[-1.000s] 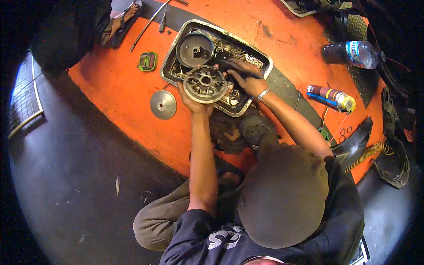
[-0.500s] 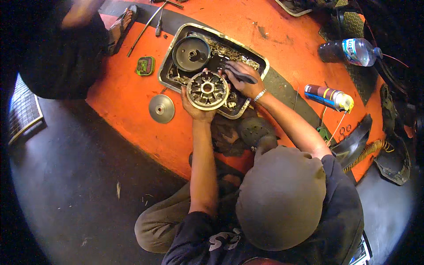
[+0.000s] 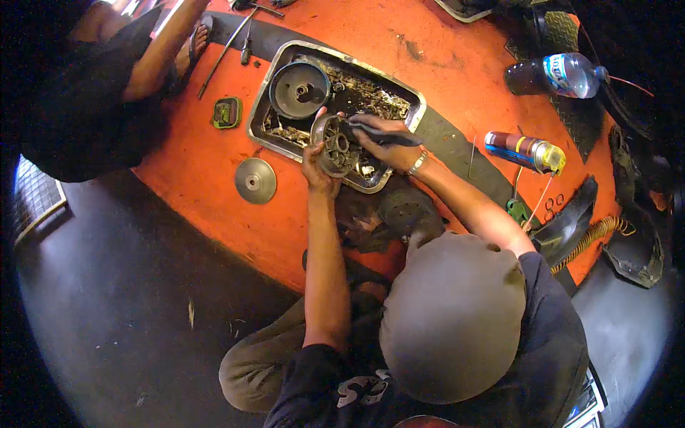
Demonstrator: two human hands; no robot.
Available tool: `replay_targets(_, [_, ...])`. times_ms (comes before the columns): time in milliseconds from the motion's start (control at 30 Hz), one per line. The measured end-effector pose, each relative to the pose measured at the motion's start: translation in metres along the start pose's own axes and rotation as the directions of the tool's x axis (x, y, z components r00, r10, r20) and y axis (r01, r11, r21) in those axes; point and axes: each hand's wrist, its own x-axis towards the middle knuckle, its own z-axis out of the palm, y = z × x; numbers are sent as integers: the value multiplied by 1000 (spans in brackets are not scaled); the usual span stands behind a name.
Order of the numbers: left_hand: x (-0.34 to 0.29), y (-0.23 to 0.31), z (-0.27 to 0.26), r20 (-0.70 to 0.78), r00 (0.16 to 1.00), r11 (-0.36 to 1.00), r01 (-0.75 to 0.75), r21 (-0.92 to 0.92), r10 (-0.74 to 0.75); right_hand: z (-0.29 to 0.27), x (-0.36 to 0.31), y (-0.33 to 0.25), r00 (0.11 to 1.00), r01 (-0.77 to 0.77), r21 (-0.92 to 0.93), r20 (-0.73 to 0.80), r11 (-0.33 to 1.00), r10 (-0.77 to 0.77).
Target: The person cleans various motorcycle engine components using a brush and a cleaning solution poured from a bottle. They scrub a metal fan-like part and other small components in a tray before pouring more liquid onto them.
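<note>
My left hand [image 3: 320, 170] grips a round metal variator pulley [image 3: 334, 147] by its rim, tilted on edge so its ribbed inner side turns to the right. In my right hand [image 3: 385, 148] is a black-handled tool [image 3: 394, 137], its tip close against the ribbed side; the tip's shape is hard to make out. Both hands are over the near edge of a shallow metal tray [image 3: 258, 128]. Inside the tray, at the left, sits a dark cup-shaped clutch drum [image 3: 291, 96] amid dirty residue. A smooth silver disc [image 3: 255, 180] with a central hub lies on the orange floor at the left.
A green-and-black small box [image 3: 227, 113] and a long T-handled wrench [image 3: 227, 51] lie to the left, near another person's arm [image 3: 160, 60]. At right are a spray can [image 3: 524, 151], a plastic bottle [image 3: 564, 75], a coil spring [image 3: 592, 239] and black plastic covers [image 3: 631, 250].
My left hand has tilted the pulley from facing up to nearly on edge. My right hand has brought the black-handled tool against its ribbed side. The other person's arm has come into view.
</note>
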Motion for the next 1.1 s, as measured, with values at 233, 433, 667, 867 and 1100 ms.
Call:
replay_targets(233, [4, -9, 0, -180, 983, 980, 75, 183, -42, 5, -2, 4, 994, 92, -165, -37, 982, -100])
replay_targets(433, [7, -16, 1, -230, 970, 980, 116, 162, -77, -4, -5, 11, 989, -67, -179, 120, 982, 89])
replay_targets(667, [5, -10, -2, -191, 980, 966, 98, 240, -52, -6, -8, 10, 973, -64, -311, 193, 948, 129])
replay_targets(867, [8, -9, -4, -210, 977, 978, 69, 195, -27, -6, -6, 10, 991, 16, -179, 130, 984, 8])
replay_targets(1100, [6, -7, -6, -145, 988, 957, 87, 276, -48, -9, -5, 5, 922, -231, -328, 227, 916, 314])
